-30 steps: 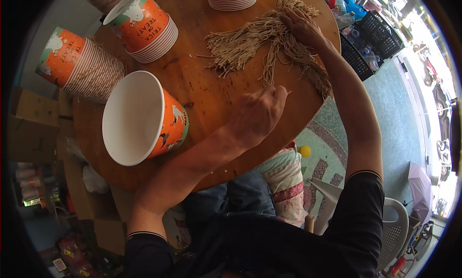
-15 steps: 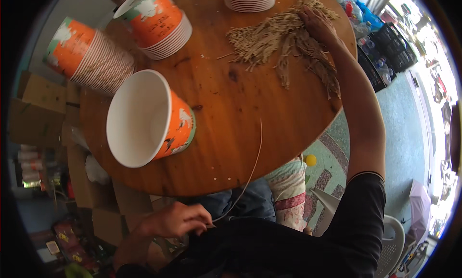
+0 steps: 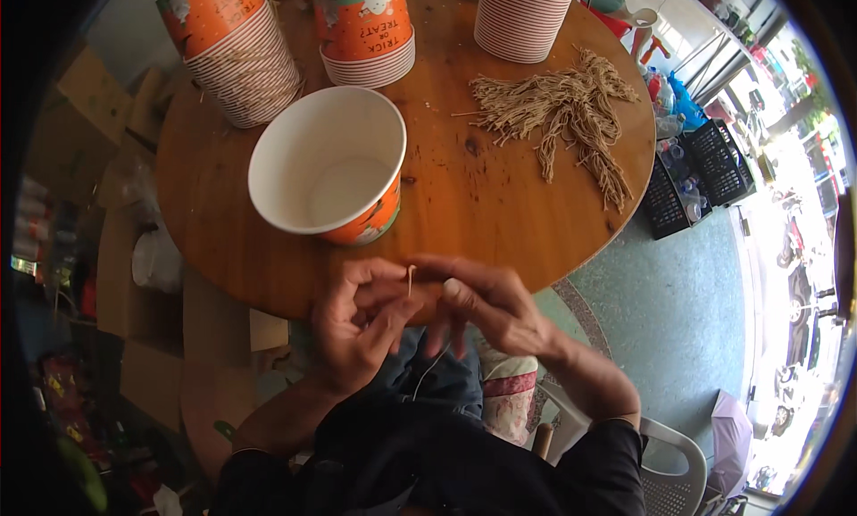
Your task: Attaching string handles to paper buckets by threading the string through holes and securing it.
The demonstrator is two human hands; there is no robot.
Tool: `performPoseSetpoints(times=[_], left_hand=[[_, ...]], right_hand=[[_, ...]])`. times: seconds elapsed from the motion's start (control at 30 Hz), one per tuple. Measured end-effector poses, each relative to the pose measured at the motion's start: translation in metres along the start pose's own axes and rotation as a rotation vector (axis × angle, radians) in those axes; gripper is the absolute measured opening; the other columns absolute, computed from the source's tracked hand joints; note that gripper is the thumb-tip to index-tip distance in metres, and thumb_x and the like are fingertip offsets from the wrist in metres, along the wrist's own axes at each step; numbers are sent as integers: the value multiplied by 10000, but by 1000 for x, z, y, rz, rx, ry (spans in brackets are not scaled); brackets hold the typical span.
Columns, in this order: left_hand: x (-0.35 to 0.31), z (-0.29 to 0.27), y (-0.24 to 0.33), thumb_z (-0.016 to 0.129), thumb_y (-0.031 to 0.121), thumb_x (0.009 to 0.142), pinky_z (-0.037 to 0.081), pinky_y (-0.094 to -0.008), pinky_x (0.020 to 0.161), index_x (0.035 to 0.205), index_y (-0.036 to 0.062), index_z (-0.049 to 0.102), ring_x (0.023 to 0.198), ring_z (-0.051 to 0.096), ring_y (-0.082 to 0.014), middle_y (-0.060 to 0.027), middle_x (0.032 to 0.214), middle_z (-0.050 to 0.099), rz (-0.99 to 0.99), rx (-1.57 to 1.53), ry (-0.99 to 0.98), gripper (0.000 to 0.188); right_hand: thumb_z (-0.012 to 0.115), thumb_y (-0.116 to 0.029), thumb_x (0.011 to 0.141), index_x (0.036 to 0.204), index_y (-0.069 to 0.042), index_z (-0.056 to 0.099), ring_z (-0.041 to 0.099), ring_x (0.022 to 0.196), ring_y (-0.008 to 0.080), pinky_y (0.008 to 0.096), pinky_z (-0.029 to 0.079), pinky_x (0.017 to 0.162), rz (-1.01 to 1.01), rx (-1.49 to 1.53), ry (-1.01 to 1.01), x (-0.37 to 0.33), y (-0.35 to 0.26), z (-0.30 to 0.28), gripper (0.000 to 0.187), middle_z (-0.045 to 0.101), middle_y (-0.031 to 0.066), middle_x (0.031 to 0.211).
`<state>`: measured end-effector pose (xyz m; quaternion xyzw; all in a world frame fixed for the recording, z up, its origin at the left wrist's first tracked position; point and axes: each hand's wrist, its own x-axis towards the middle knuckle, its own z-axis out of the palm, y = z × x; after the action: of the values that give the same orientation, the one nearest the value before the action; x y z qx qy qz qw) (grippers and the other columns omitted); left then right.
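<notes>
My left hand (image 3: 361, 324) is at the table's front edge, with thumb and fingers pinched on a thin tan cord (image 3: 410, 282). A short bent end of the cord stands up from that pinch. Close beside it, my right hand (image 3: 500, 309) has curled fingers on the same cord, whose tail hangs below the hands over my lap; the exact grip is partly hidden. Just beyond my hands, a large orange paper bucket (image 3: 379, 220) with a white inside tilts its mouth toward me. A pile of tan twisted cords (image 3: 558, 110) lies at the far right of the table.
On the round wooden table (image 3: 464, 199), nested stacks of orange paper buckets stand at the far left (image 3: 241, 61), far middle (image 3: 366, 34) and far right (image 3: 522, 20). Cardboard boxes (image 3: 147, 293) are to the left. A black crate (image 3: 692, 181) with bottles and a chair (image 3: 669, 471) are right.
My right hand has left the cord pile and come back to meet my left hand. My left hand has risen from my lap to the table edge with the cord. The view has shifted.
</notes>
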<state>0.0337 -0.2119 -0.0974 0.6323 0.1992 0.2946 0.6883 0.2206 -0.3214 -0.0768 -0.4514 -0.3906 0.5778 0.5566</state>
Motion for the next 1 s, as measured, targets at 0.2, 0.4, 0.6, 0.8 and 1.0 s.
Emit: performPoseSetpoints(times=[0.2,0.4,0.6,0.8,1.0], left_hand=[[-11,0,-2,677,9,1004,420,-179,495,1273,17,497,653,609,-45,-134,1052,770,19,-157,132,325],[-25,-24,2,717,26,989,414,-188,518,1247,24,534,630,579,-32,-135,1040,777,19,-152,139,317],[-14,-49,15,753,57,959,556,-323,866,1236,13,592,985,686,-180,-115,1149,728,558,379,285,323],[49,-72,27,834,90,823,522,-441,973,1183,17,670,1037,676,-395,-154,1095,730,917,1335,155,402],[-13,-79,89,808,168,890,566,-376,746,1090,-41,667,765,717,-230,-160,843,729,517,787,-120,322]], right_hand=[[642,-253,1075,1303,33,658,677,909,112,280,563,823,-177,83,91,7,46,34,367,728,71,1046],[648,-259,1072,1076,-8,763,585,723,43,232,482,647,-180,-134,193,5,63,55,276,676,-19,803],[635,-269,1064,1097,-3,761,496,534,39,227,380,511,-68,-171,420,-24,49,80,296,555,-46,627],[643,-252,1065,1095,-2,773,392,472,13,215,298,458,-97,-210,475,-54,53,96,283,471,-85,574],[694,-231,1031,1095,-40,812,491,562,14,201,377,509,-247,-320,559,-99,34,113,234,639,-51,700]])
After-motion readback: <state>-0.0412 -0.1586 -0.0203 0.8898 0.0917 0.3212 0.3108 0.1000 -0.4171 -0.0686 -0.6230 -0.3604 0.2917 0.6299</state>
